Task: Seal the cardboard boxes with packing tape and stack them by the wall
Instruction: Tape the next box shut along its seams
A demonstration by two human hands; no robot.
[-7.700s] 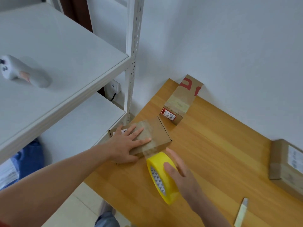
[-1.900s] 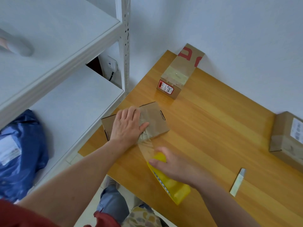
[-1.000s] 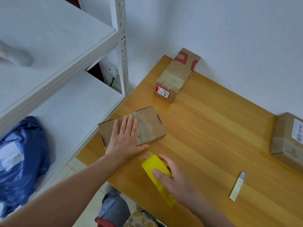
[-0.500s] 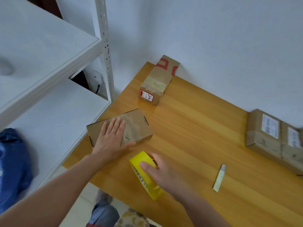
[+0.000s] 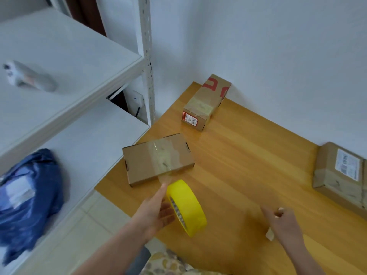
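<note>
A flat cardboard box (image 5: 139, 163) lies at the wooden table's (image 5: 248, 159) left edge with clear tape across its top. A strip of that tape (image 5: 165, 175) runs from the box's front down to the yellow tape roll (image 5: 188, 205), which stands on edge. My left hand (image 5: 156, 211) holds the roll from its left side, index finger stretched along the strip. My right hand (image 5: 282, 225) is curled over the small white cutter (image 5: 270, 235) on the table; it is blurred. A taped box with red print (image 5: 206, 102) sits against the wall. Another labelled box (image 5: 341, 175) lies far right.
A white metal shelf unit (image 5: 79, 92) stands left of the table, its post (image 5: 148, 56) near the table's corner. A blue bag (image 5: 25, 195) lies on the lower shelf, a white device (image 5: 25, 76) on the upper one. A wall socket (image 5: 137, 98) sits behind the post.
My left hand left the flat box's top and took the tape roll. My right hand let go of the roll and moved right onto the cutter.
</note>
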